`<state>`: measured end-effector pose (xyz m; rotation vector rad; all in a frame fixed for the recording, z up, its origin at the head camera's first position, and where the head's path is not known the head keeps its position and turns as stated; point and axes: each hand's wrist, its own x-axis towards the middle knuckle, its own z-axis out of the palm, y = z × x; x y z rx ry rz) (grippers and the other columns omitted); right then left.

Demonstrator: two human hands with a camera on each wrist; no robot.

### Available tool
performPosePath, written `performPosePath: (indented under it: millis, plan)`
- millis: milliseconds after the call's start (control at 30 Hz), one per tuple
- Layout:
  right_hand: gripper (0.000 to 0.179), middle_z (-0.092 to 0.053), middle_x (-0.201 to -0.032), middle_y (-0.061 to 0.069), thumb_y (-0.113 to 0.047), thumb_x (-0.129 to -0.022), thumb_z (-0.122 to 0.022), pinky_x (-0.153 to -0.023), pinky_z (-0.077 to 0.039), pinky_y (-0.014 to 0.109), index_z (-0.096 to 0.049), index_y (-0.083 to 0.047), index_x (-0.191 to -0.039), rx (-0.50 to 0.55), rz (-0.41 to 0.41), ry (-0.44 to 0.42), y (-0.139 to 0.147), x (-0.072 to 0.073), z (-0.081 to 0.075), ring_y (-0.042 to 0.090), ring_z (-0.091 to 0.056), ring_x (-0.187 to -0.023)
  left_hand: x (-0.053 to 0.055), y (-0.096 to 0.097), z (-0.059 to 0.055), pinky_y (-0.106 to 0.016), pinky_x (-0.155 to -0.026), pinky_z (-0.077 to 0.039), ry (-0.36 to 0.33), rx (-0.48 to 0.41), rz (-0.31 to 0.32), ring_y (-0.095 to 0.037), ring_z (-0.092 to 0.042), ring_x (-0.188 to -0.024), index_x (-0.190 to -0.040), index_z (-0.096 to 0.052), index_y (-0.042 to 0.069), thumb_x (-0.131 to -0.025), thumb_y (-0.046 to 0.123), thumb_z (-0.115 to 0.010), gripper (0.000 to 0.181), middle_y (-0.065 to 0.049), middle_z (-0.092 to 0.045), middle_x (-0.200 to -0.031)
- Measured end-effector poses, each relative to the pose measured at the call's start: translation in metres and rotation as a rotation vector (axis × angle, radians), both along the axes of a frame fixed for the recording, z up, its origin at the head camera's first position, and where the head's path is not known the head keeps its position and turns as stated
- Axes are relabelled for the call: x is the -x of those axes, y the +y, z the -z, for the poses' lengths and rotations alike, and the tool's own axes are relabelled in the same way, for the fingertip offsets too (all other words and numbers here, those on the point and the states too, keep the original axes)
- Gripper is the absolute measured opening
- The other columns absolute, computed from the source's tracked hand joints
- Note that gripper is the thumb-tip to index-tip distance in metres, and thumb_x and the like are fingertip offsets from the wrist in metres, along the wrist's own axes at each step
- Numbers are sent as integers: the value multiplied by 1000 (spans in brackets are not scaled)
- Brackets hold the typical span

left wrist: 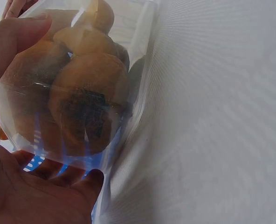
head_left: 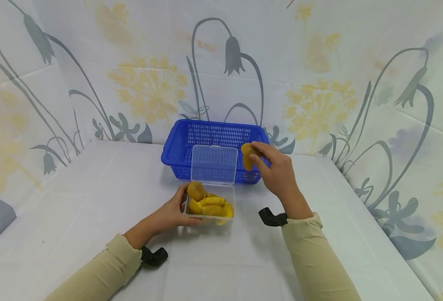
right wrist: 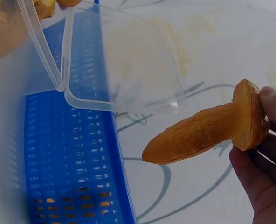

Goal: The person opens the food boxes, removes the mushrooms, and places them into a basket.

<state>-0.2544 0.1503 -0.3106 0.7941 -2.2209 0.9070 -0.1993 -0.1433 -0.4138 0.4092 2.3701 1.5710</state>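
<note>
My right hand [head_left: 281, 173] pinches a yellow-brown mushroom [right wrist: 194, 133] by its cap, above the right side of the blue basket. In the right wrist view its thick stem points left, away from the fingers. A clear plastic box [head_left: 206, 217] stands on the table in front of the basket, its hinged lid [head_left: 214, 165] raised and leaning back toward the basket. Several yellow mushrooms [head_left: 213, 210] lie heaped inside it. My left hand [head_left: 170, 214] grips the box's left side, thumb along the near side, with brown rounded mushroom caps [left wrist: 89, 93] showing through the wall.
The blue perforated basket [head_left: 167, 154] stands at the back of the table, behind the box. Through its slots, some orange-brown pieces [right wrist: 104, 204] show in the right wrist view. A flower-printed cloth [head_left: 221, 96] hangs behind the white-covered table [head_left: 93, 200].
</note>
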Motion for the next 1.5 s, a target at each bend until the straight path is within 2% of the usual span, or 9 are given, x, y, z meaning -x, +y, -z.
performPosePath:
  millis: [400, 633, 1067, 1500]
  plan:
    - [35, -65, -124, 19, -13, -95, -61, -94, -53, 41, -61, 3, -126, 119, -4, -43, 5, 22, 5, 33, -65, -110, -1, 1, 0, -56, -118, -19, 1, -5, 0, -36, -9, -150, -154, -5, 17, -74, 32, -84, 114, -11, -7, -163]
    - [36, -65, -123, 19, -17, -95, -62, -96, -53, 40, -61, 0, -127, 124, 20, -39, 1, 32, 13, 32, -64, -111, -1, 0, -1, -54, -119, -19, 3, 3, -15, -33, -8, -151, -153, -5, 20, -72, 36, -86, 116, -8, -7, -163]
    - [38, -62, -131, 14, -23, -97, -59, -101, -50, 40, -60, -6, -131, 89, 111, -50, -9, 41, 35, 29, -59, -121, -1, 0, 2, -55, -118, -19, 0, -9, -6, -36, -9, -150, -153, -5, 17, -73, 34, -85, 114, -12, -8, -163]
    - [36, -62, -130, 16, -20, -96, -60, -102, -49, 44, -61, -4, -129, 84, 115, -14, -17, 43, 47, 32, -59, -121, -2, 1, 1, -55, -118, -19, -3, -12, -9, -35, -10, -150, -154, -5, 18, -72, 35, -86, 116, -11, -9, -163]
